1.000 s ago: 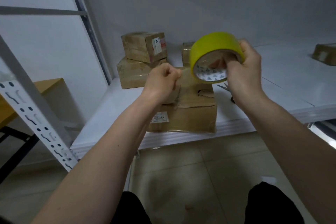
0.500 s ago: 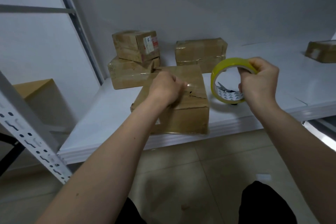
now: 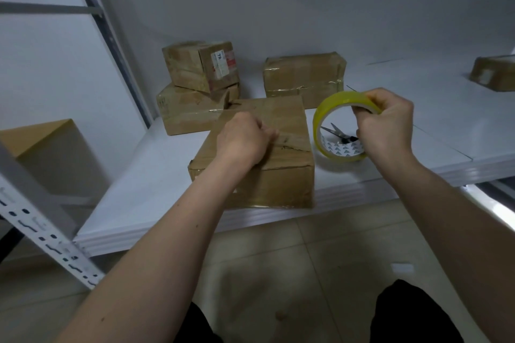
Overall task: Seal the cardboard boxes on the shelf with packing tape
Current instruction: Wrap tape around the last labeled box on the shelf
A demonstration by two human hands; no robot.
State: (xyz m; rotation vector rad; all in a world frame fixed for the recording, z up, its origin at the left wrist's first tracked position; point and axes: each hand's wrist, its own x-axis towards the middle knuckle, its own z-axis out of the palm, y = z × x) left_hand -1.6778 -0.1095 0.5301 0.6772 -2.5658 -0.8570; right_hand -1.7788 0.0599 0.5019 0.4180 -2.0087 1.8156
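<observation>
A cardboard box (image 3: 281, 175) sits at the front edge of the white shelf (image 3: 145, 184). My left hand (image 3: 242, 140) rests on the box's top with curled fingers, pinching the free end of clear tape (image 3: 292, 138) down on it. My right hand (image 3: 386, 125) grips a yellow tape roll (image 3: 320, 122) just right of the box, above the shelf. A strip of tape runs from the roll across the box top to my left hand.
Scissors (image 3: 338, 132) lie on the shelf behind the roll. Two stacked boxes (image 3: 200, 86) stand at the back left, another box (image 3: 303, 75) behind the front one, one more box (image 3: 493, 75) far right. A slotted metal upright (image 3: 41, 220) crosses the lower left.
Both hands came down from chest height to the box. The left hand pressed the tape end onto the box top, and the right hand carried the roll rightward and lower.
</observation>
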